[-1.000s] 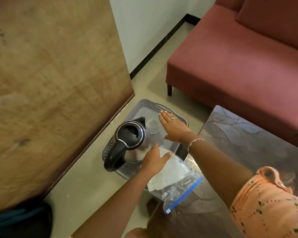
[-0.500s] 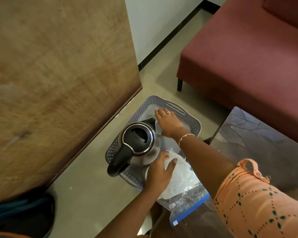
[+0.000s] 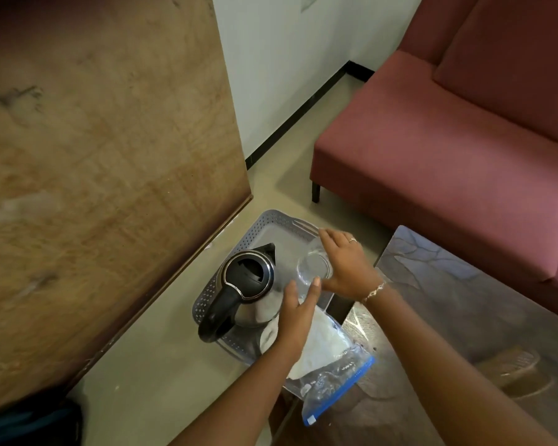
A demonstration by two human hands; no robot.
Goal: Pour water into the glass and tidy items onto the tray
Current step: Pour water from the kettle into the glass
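Note:
A grey perforated tray (image 3: 261, 221) sits at the corner of the glass table. On it stands a steel kettle (image 3: 248, 275) with a black lid and handle, spout pointing away from me. To its right stands a clear glass (image 3: 313, 267). My right hand (image 3: 348, 265) curls around the glass from the right, fingers over its far rim. A zip bag (image 3: 332, 358) with white contents and a blue seal lies half on the tray's near edge, half on the table. My left hand (image 3: 295, 320) lies flat on the bag, fingertips touching the glass's near side.
A dark glass-topped table (image 3: 464, 310) carries the tray's right side. A red sofa (image 3: 448, 149) stands behind it. A large wooden panel (image 3: 103, 175) fills the left, close to the tray. A dark bag (image 3: 29, 423) lies on the floor at the lower left.
My right hand has shifted from beside the kettle's spout to the right side of the glass and curled around it. My left hand has slid forward over the bag toward the glass.

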